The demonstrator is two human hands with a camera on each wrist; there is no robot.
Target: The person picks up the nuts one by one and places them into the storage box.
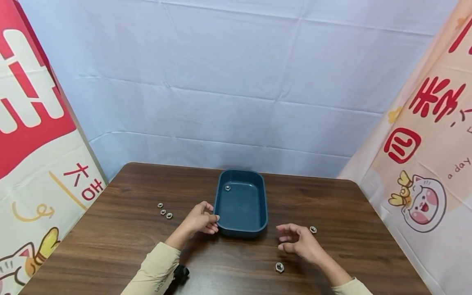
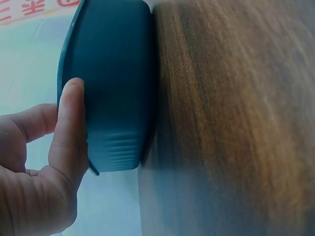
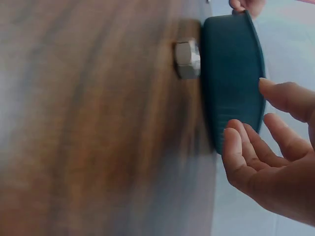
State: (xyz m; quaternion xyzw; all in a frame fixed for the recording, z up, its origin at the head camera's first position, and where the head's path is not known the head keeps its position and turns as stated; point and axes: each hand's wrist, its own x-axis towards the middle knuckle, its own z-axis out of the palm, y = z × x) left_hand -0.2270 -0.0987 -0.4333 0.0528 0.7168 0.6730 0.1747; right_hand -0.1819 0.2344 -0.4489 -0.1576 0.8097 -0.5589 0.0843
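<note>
- One dark wood-grain table (image 1: 125, 229), bearing everything below.
- One blue tray (image 1: 241, 211), set toward the table's 12 o'clock edge: rectangular, deep, rounded corners, smooth shiny floor, fine ribs on the outer wall.
- Two hands. The left hand (image 1: 200, 218) pinches the tray's rim at 8 o'clock. The right hand (image 1: 301, 243), near the tray at 4 o'clock, holds nothing, its fingers loosely bent and spread.
- Six metal nuts, measured from the tray's middle: three nuts (image 1: 163, 212) at 9 o'clock, one inside (image 1: 227, 188) at 10:30, one (image 1: 313, 230) between 3 and 4, one (image 1: 279, 267) at 5.
</note>
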